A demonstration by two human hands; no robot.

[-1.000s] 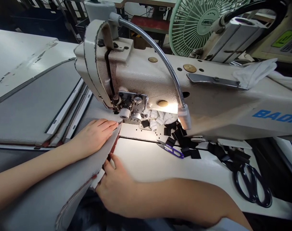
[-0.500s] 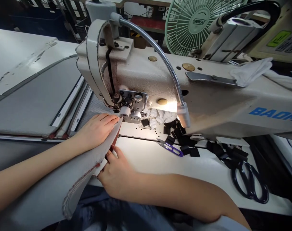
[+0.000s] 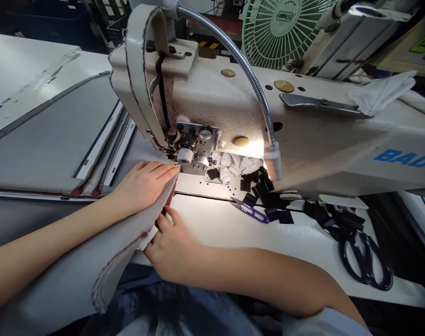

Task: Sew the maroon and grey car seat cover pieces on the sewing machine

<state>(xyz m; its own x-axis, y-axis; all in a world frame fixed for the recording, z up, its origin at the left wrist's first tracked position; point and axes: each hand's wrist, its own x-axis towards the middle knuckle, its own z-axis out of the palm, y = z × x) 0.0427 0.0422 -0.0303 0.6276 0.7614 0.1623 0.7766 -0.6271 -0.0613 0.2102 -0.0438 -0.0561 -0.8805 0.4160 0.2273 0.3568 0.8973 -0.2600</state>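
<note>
A large grey fabric panel (image 3: 128, 240) with a dark red seam edge runs up to the head of a sewing machine (image 3: 198, 100). My left hand (image 3: 144, 186) lies flat on the fabric, fingers stretched out, with its tips close by the needle area. The needle and presser foot are hidden. Lower down, my right hand (image 3: 173, 247) pinches the edge of the same fabric, near a white strip (image 3: 149, 236) at the seam. Part of its fingertips is covered by the fabric.
Purple thread snips (image 3: 250, 211) and black fabric pieces (image 3: 268, 193) lie right of the needle plate. Black-handled scissors (image 3: 366, 261) rest farther right. More grey panels with white strips (image 3: 100, 142) lie left. A green fan (image 3: 285, 28) stands behind, and a flexible lamp (image 3: 272, 161) lights the machine bed.
The camera view has shifted slightly, so the machine sits a little higher and farther right. Both hands keep nearly the same places on the fabric.
</note>
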